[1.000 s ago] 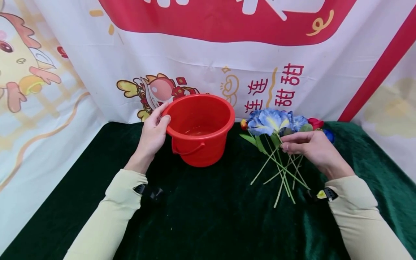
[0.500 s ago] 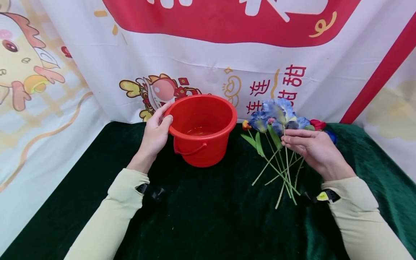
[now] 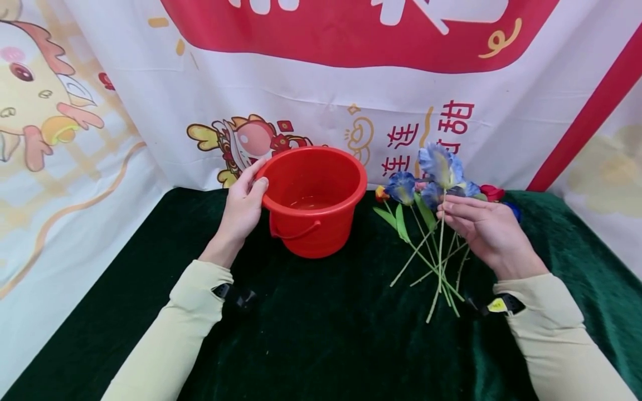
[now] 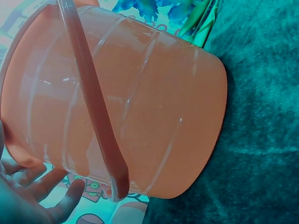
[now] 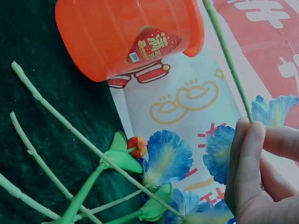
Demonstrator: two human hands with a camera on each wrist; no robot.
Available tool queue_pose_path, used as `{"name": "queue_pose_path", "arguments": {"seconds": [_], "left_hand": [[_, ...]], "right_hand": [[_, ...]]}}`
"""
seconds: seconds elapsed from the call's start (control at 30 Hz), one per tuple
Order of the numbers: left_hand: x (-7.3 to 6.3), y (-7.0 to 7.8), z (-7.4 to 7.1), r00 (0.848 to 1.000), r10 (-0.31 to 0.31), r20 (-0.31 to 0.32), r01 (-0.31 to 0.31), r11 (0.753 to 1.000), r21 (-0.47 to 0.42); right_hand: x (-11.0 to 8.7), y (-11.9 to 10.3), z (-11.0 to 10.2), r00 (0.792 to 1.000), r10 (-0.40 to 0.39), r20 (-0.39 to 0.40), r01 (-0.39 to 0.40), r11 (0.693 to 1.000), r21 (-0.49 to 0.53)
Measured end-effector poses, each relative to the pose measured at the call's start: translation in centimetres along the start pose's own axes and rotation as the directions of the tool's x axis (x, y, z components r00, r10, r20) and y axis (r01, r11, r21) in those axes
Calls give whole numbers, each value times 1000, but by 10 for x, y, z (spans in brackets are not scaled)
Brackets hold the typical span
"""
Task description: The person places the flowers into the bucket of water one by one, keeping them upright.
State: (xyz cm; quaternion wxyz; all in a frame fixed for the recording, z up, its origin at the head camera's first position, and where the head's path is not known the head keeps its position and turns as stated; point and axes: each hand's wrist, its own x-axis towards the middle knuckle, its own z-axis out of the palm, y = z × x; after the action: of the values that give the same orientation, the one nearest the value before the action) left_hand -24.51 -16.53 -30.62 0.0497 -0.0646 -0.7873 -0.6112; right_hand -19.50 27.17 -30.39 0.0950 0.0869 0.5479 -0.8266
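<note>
Blue flower point(image 3: 441, 165) now higher, darker bloom point(image 3: 514, 210) half-hidden behind right hand point(image 3: 490, 236).

You can read red characters 连连 and 甜 point(image 3: 456, 114) on the white backdrop cloth point(image 3: 301, 83); the diamond label point(image 5: 154, 45) on your red bucket point(image 5: 100, 37) shows 满 beside blurred print.

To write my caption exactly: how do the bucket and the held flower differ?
The bucket is red; the flower is blue and pale yellow. The bucket is wide and hollow; the flower has a slim stem. The left hand grips the bucket's rim; the right hand pinches the flower's stem. Each is held by one hand.
</note>
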Motion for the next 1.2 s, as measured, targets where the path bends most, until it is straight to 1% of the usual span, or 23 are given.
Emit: {"name": "queue_pose_path", "arguments": {"seconds": [0.13,0.47,0.73,0.87,0.97,1.1,1.2], "left_hand": [[1,-2,1,1000,15,-2,-15,1000,-16],[-1,0,0,1000,3,-13,-3,1000,3],[1,-2,2,1000,6,-9,-6,1000,-2],[1,-2,1,1000,3,-9,-3,1000,3],[1,-1,1,1000,1,-8,-1,1000,7],[1,-1,1,1000,5,-4,-5,1000,7],[1,-1,2,1000,10,-8,-10,1000,11]], "right_hand": [[-1,1,1,1000,-2,5,1,999,43],[0,3,12,999,20,-31,-16,993,116],[1,3,23,999,47,-20,-43,986,160],[7,2,40,999,22,-42,-13,982,188],[13,-2,58,995,-10,-97,31,975,222],[20,-13,84,983,-62,-173,110,952,286],[26,-20,106,973,-118,-199,178,931,317]]}}
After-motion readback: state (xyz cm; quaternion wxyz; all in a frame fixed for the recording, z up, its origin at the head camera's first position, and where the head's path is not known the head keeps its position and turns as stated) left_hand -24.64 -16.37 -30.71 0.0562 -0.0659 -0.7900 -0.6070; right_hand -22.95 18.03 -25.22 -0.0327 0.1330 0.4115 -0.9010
